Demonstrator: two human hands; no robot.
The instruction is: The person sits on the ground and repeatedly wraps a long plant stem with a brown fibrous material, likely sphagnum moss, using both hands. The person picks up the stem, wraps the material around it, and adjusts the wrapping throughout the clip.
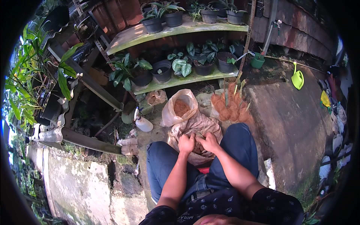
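My left hand (186, 143) and my right hand (209, 142) are close together over an open, crumpled woven sack (209, 123) between my knees. Their fingers close on a small greenish piece (200, 136), too small to name surely. Brown clumped material (198, 147) shows in the sack below them. Just beyond stands a translucent plastic bag (171, 112) with its rim rolled open and reddish-brown fibre (181, 107) inside. Beyond my right knee lies a heap of reddish coconut-like fibre bundles (232, 108) with a few upright leaf cuttings (226, 95) in it.
A white spray bottle (144, 124) stands left of the bags. Ahead, a two-tier shelf (185, 82) bears several potted plants (204, 66). A green pot (257, 61) and a lime-green watering can (297, 79) are at the right. A metal frame (92, 83) rises at the left.
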